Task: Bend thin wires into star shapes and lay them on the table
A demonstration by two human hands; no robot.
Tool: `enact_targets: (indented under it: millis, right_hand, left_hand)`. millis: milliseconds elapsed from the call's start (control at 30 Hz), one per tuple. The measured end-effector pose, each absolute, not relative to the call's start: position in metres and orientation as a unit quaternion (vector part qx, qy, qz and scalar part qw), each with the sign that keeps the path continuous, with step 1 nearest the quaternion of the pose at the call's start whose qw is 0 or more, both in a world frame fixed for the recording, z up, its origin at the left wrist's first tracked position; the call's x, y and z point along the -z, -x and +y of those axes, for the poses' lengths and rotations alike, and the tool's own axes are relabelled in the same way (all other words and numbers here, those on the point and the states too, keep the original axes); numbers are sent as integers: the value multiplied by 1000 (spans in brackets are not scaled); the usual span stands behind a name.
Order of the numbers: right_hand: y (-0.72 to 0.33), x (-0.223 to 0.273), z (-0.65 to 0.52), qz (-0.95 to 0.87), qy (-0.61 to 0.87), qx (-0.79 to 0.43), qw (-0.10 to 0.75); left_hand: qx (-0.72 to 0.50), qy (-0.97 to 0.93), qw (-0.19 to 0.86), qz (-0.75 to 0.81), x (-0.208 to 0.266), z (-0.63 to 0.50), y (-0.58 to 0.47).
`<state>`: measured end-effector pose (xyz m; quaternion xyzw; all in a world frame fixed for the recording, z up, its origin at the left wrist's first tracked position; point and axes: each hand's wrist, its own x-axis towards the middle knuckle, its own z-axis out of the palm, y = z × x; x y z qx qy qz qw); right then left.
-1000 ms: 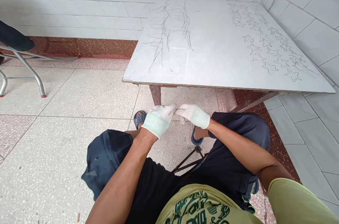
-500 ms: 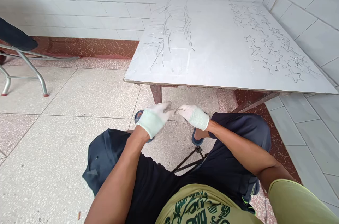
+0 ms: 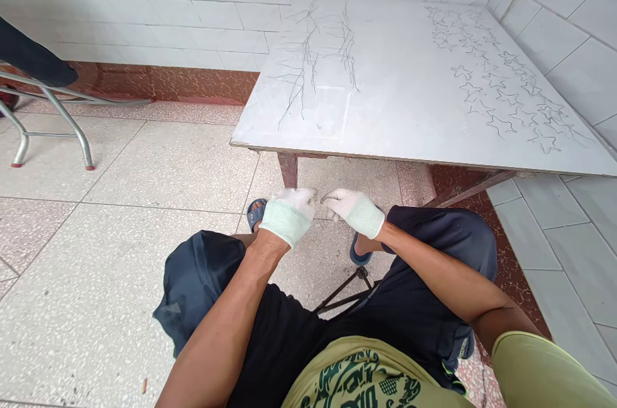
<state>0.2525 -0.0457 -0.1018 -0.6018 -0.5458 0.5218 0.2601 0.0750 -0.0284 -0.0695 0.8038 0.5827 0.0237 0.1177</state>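
My left hand (image 3: 291,210), in a white and pale green knitted glove, is closed in front of the table with its knuckles up. Close to its right is my right hand (image 3: 351,209), gloved the same way, thumb and finger pinched together. A thin wire runs between the fingertips, mostly hidden by the gloves. On the table's right side lie several wires bent into stars (image 3: 508,98), some overlapping. Long, nearly straight wires (image 3: 304,64) are spread in two loose rows at the left.
The white-topped table (image 3: 400,119) stands against the tiled wall, its front edge just beyond my hands. A wooden table leg (image 3: 288,170) is near my left hand. At far left is a metal stool (image 3: 80,132) with another person's leg. Beneath me are folding stool legs (image 3: 340,292).
My left hand has turned and closed, its fingers now curled in. My right hand stays nearly in place, pinching. The view has shifted slightly.
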Motion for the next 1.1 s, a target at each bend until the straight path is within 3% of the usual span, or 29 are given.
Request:
enact_targets:
  millis: [200, 433, 733, 1100]
  right_hand:
    - [-256, 105, -50, -735, 607, -256, 161]
    - [-259, 91, -53, -825, 546, -144, 3]
    - [-280, 111, -40, -803, 553, -216, 52]
    - [-289, 109, -40, -766, 521, -358, 119]
  left_hand:
    - [-43, -794, 45, 605, 67, -36, -75]
    - [-54, -783, 28, 619, 74, -36, -78]
    - [7, -902, 30, 431, 85, -15, -63]
    - [52, -928, 34, 368, 81, -13, -67]
